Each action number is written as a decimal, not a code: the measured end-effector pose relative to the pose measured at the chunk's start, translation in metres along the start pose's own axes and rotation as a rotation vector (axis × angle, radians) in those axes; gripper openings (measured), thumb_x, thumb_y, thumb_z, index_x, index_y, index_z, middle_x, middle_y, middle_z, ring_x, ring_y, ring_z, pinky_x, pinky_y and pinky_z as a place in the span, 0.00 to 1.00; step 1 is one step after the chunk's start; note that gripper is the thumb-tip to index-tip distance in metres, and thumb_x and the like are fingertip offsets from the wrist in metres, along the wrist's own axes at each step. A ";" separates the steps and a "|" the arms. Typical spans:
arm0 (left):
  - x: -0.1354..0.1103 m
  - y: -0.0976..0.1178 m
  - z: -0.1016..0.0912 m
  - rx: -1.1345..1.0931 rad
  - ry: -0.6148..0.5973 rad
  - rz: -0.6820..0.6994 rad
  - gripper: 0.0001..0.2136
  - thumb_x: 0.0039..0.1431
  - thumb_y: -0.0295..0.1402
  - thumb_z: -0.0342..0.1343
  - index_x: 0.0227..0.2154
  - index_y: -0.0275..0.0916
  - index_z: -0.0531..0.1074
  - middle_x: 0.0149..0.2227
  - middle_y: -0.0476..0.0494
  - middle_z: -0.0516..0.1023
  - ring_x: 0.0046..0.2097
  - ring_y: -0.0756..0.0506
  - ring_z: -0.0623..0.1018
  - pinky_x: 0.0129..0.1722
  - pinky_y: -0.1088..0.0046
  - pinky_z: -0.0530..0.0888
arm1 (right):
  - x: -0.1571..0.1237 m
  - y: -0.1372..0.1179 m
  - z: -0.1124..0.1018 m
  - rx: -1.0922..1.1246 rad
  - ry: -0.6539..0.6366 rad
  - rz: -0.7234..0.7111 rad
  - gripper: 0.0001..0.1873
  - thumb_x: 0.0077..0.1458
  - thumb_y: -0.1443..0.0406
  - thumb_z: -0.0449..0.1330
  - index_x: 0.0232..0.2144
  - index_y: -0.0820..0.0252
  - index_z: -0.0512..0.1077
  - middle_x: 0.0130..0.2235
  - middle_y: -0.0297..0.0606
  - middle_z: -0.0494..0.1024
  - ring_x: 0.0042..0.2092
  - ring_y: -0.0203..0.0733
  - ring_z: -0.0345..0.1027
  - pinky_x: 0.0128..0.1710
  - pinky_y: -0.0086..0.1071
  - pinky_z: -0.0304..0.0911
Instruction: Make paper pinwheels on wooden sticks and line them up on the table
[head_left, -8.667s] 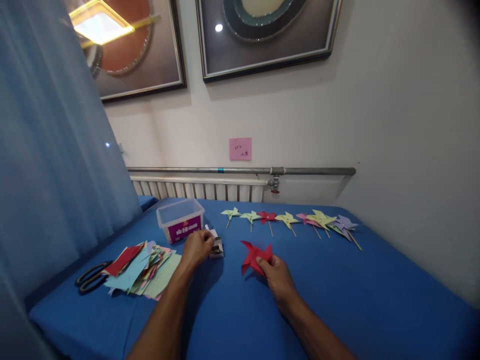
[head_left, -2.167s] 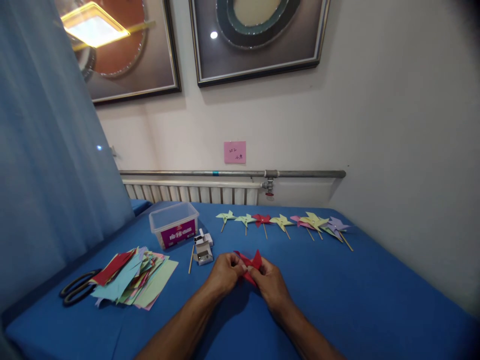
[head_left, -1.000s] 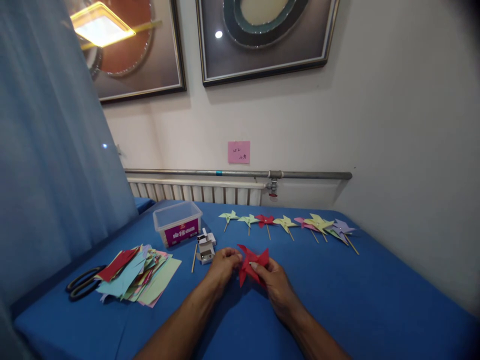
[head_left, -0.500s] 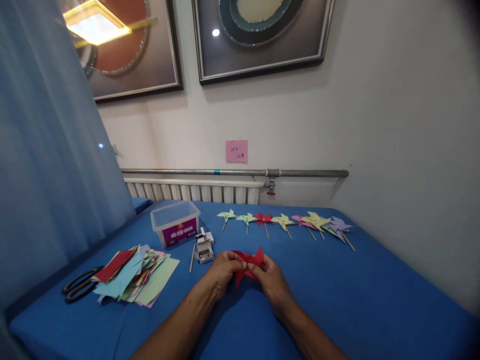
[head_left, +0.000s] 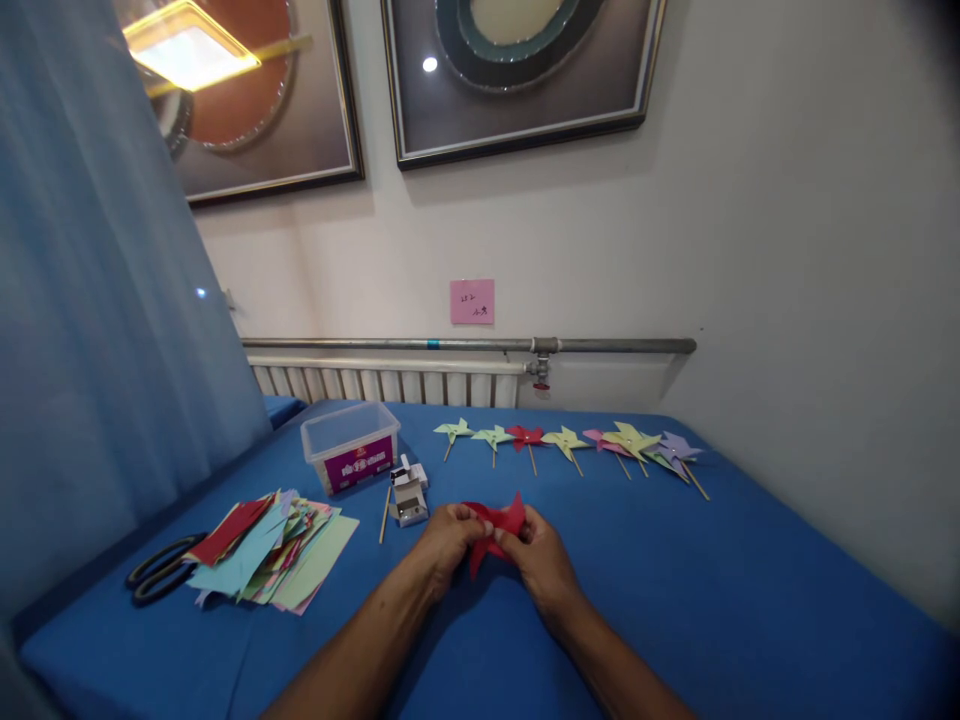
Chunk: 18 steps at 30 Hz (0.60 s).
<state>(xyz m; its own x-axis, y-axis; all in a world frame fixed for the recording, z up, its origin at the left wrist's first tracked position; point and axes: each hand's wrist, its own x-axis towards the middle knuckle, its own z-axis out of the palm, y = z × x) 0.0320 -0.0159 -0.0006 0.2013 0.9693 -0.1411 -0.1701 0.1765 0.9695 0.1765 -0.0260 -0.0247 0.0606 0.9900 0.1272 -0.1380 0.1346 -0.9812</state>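
Observation:
Both hands meet over the middle of the blue table around a red paper pinwheel. My left hand pinches its left side with fingers closed. My right hand grips its right side, fingers curled on the paper. The pinwheel's middle is partly hidden by my fingers. A thin wooden stick lies loose just left of my left hand, next to a small open white box.
A row of finished pinwheels on sticks lies along the far side. A clear plastic tub stands at the back left. A pile of coloured paper squares and black scissors lie at the left. A blue curtain hangs at the left.
My left hand left the small white box and came to the red pinwheel, where both hands now pinch it. A wooden stick now lies beside the box. Little has shifted in the last second.

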 end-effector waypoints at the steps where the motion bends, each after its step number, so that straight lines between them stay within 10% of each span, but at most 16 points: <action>1: 0.000 -0.001 0.000 0.007 -0.002 -0.005 0.08 0.35 0.33 0.63 0.20 0.35 0.72 0.20 0.49 0.71 0.22 0.53 0.65 0.26 0.74 0.58 | 0.000 0.000 0.000 -0.006 0.004 0.004 0.18 0.39 0.56 0.73 0.31 0.54 0.74 0.31 0.37 0.83 0.34 0.48 0.76 0.38 0.37 0.70; 18: 0.002 -0.001 0.000 -0.046 -0.023 0.051 0.10 0.32 0.29 0.67 0.22 0.33 0.75 0.22 0.46 0.76 0.24 0.51 0.70 0.27 0.75 0.64 | 0.000 0.001 -0.003 0.096 -0.044 0.084 0.25 0.34 0.53 0.78 0.33 0.57 0.75 0.34 0.41 0.84 0.38 0.50 0.79 0.43 0.40 0.71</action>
<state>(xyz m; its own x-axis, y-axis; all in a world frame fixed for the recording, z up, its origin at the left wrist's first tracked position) 0.0330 -0.0139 -0.0021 0.2133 0.9732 -0.0866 -0.2249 0.1351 0.9650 0.1793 -0.0262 -0.0261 0.0020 0.9986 0.0535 -0.2344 0.0525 -0.9707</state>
